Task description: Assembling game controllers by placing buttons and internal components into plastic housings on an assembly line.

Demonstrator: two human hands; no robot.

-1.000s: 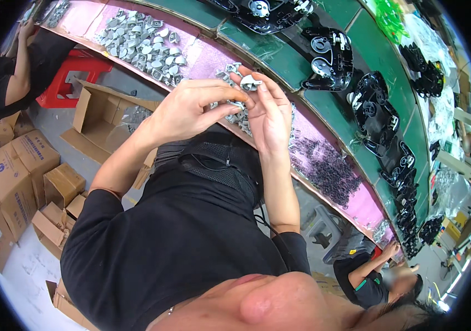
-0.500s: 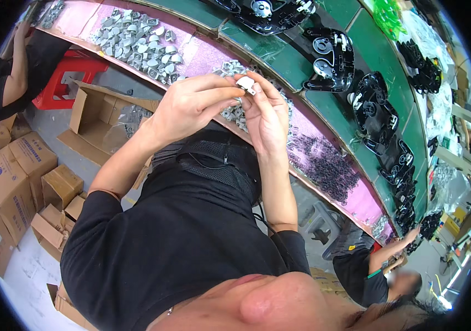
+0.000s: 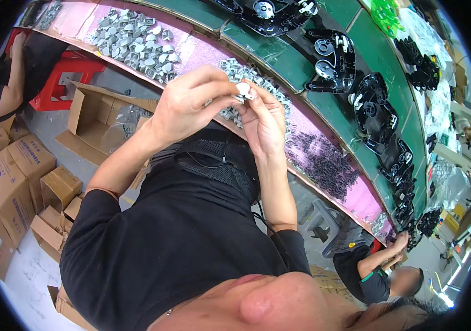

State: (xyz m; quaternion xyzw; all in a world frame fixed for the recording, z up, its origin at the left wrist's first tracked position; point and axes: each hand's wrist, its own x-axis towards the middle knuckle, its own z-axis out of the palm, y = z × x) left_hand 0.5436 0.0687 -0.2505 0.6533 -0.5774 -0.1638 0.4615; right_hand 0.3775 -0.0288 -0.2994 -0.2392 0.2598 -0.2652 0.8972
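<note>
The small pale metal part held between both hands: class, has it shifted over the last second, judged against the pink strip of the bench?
Cannot tell. The small metal part sits pinched between the left hand and right hand, over the pink strip as before; the head camera itself shifts slightly.

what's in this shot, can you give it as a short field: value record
left hand: left hand pinches a small silver metal part at its fingertips
right hand: right hand meets it at the same part, fingers closed on it
below hands: pile of silver parts on a pink mat
further left: second silver pile
right on mat: heap of small black parts
beyond mat: black moulded housings on a green surface
floor: open cardboard boxes, red stool
others: a co-worker at each end of the bench
</note>
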